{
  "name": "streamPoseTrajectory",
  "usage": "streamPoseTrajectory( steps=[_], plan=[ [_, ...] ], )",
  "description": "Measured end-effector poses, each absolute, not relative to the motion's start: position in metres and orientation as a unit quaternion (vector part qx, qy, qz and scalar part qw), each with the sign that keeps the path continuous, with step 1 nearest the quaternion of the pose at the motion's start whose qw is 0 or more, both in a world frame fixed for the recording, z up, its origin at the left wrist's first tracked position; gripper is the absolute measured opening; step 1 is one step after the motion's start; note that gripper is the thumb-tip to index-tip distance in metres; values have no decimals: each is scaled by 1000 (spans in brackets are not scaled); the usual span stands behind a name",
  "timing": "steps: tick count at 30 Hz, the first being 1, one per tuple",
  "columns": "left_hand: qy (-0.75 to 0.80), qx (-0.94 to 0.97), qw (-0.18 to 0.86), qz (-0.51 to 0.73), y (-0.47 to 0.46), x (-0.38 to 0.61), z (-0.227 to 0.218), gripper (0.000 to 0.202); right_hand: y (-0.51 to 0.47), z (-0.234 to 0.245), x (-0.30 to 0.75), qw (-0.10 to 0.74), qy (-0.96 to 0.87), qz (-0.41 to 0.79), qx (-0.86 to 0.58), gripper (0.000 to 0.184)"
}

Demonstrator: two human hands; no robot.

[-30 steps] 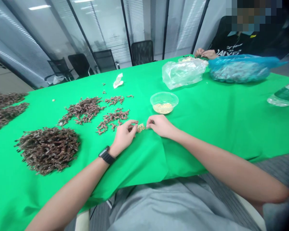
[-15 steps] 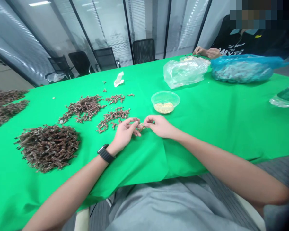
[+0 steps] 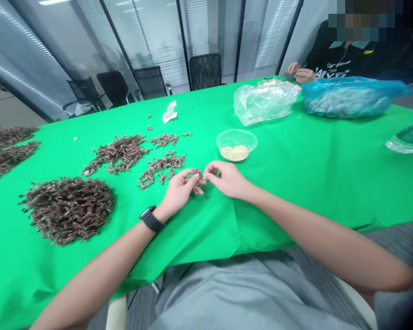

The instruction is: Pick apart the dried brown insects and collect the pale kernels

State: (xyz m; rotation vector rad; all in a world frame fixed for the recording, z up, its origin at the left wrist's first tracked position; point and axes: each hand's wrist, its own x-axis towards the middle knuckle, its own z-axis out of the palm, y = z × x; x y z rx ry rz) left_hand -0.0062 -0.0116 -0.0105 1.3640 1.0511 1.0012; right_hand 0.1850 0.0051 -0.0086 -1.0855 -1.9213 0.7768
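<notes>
My left hand [image 3: 179, 190] and my right hand [image 3: 227, 178] meet fingertip to fingertip over the green tablecloth [image 3: 313, 174], both pinched on one small brown piece [image 3: 200, 175] that is mostly hidden between the fingers. A black watch [image 3: 151, 219] sits on my left wrist. Just beyond my right hand stands a clear plastic bowl [image 3: 237, 144] with pale yellowish bits in its bottom. Small scattered clusters of brown pieces [image 3: 161, 164] lie just left of my hands.
A big heap of brown pieces [image 3: 69, 208] lies at the left, more heaps [image 3: 119, 153] behind and at the far left edge [image 3: 3, 149]. A clear bag [image 3: 265, 103], a blue bag [image 3: 344, 98] and a bottle [image 3: 408, 137] sit at the right. Another person's hands [image 3: 298, 73] work at the far side.
My hands have drawn closer together and a little away from me. The small piece, plainly visible between them a second ago, is now nearly covered by my fingertips.
</notes>
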Motion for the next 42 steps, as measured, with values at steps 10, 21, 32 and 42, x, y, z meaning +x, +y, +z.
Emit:
streamPoseTrajectory(
  steps=[10,21,32,42],
  plan=[
    [436,602,533,403,-13,-6,-14,43,2,-4,184,389,-765,283,-429,13],
    [439,615,526,391,-16,-5,-11,47,1,-3,186,376,-743,343,-435,16],
    [451,664,464,375,-20,-7,-9,39,3,-7,186,369,-732,381,-427,18],
    [443,643,505,368,-20,-8,-7,45,-5,0,190,358,-840,148,-380,11]
  ],
)
